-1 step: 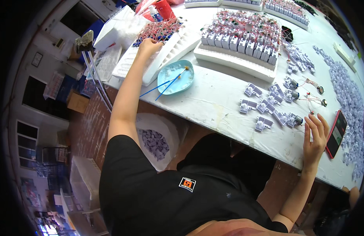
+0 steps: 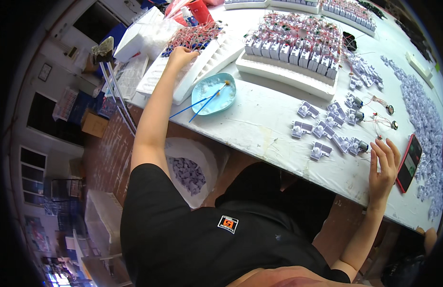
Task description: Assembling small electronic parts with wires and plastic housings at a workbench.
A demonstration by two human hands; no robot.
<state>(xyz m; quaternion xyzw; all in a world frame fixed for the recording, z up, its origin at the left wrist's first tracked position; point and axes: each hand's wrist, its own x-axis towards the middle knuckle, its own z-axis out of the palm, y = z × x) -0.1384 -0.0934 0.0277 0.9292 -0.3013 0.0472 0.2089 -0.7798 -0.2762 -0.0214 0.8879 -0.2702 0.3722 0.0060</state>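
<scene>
My left hand [image 2: 182,57] is stretched to the far left, its fingers closed at the near edge of a heap of small motors with red wires [image 2: 202,34] on a white foam tray [image 2: 157,79]. What the fingertips grip is too small to make out. My right hand [image 2: 385,165] rests over the table with its fingers extended, between the small grey plastic housings [image 2: 323,129] and a red-edged phone [image 2: 409,163]. Some housings hold a motor [image 2: 359,146], and thin wires lead from these to small round parts [image 2: 394,125] just beyond my right fingertips.
A light-blue bowl [image 2: 198,103] holds two blue-handled brushes [image 2: 202,106]. Behind it stands a foam tray [image 2: 283,76] packed with wired grey units. More grey housings [image 2: 422,124] pile along the right. A bag of grey parts [image 2: 188,176] sits below the table edge. Another person's hand [image 2: 429,237] shows far right.
</scene>
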